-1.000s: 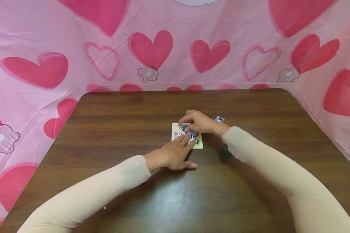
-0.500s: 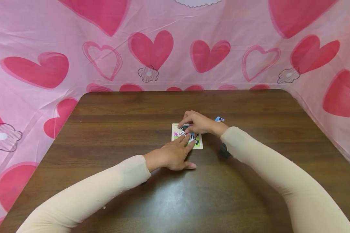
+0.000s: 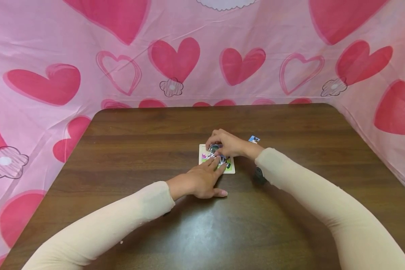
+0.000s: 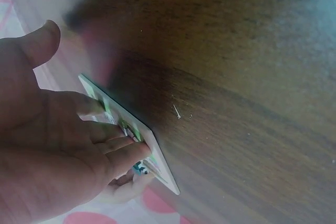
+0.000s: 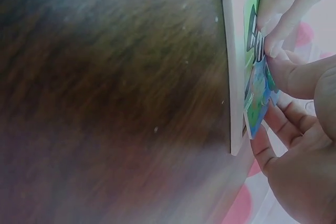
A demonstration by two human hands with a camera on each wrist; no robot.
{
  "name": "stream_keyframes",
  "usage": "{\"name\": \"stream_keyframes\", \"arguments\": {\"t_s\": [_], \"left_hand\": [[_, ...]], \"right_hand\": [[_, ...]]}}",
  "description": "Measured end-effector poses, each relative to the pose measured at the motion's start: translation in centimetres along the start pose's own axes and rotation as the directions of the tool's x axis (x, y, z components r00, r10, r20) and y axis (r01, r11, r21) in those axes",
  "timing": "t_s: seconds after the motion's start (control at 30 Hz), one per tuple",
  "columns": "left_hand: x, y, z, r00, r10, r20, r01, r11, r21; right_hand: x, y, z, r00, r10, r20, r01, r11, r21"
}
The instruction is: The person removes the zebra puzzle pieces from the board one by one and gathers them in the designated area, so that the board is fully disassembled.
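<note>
A small jigsaw board [image 3: 231,171] with a pale rim and a zebra picture lies on the table. My left hand [image 3: 202,182] rests over its near side, fingers stretched out and pressing on the zebra pieces, thumb spread away. Above the far side, my right hand [image 3: 227,143] pinches a puzzle piece [image 5: 257,100] between thumb and fingers. In the right wrist view this blue-and-green piece stands tilted over the board, its lower corner close to the rim. Fingers of both hands hide much of the picture.
Another puzzle piece [image 3: 254,139], blue with black and white, lies on the brown wooden table [image 3: 148,135] behind my right wrist. A pink cloth [image 3: 209,22] printed with hearts hangs around the table's far and side edges.
The piece in my right fingers has tilted slightly, showing a darker face where blue showed before. My left hand stays in place on the board.
</note>
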State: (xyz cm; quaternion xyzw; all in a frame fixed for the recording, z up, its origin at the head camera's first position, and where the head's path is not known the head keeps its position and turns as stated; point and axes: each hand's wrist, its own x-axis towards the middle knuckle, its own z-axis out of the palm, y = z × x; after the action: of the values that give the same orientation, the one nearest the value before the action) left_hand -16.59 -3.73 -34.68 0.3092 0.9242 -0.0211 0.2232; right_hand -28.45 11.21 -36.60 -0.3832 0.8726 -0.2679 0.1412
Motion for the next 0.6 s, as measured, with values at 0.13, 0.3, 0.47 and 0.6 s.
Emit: {"name": "stream_keyframes", "arguments": {"t_s": [0.13,0.3,0.47,0.6], "left_hand": [[0.05,0.0,0.13,1.0,-0.002,-0.003,0.002,1.0,-0.003],[0.07,0.03,0.12,1.0,0.003,-0.006,-0.003,1.0,0.002],[0.02,0.06,0.08,1.0,0.002,-0.007,-0.002,1.0,0.005],[0.0,0.04,0.08,1.0,-0.003,-0.005,0.003,1.0,0.006]], "right_hand": [[-0.05,-0.11,-0.02,1.0,-0.001,0.001,0.001,1.0,-0.024],[-0.12,-0.13,-0.13,0.999,-0.033,0.004,0.034,0.997,-0.065],[-0.16,-0.36,-0.26,0.995,-0.103,0.003,0.102,0.985,-0.14],[-0.08,-0.3,-0.16,0.99,-0.142,-0.011,0.138,0.977,-0.16]]}}
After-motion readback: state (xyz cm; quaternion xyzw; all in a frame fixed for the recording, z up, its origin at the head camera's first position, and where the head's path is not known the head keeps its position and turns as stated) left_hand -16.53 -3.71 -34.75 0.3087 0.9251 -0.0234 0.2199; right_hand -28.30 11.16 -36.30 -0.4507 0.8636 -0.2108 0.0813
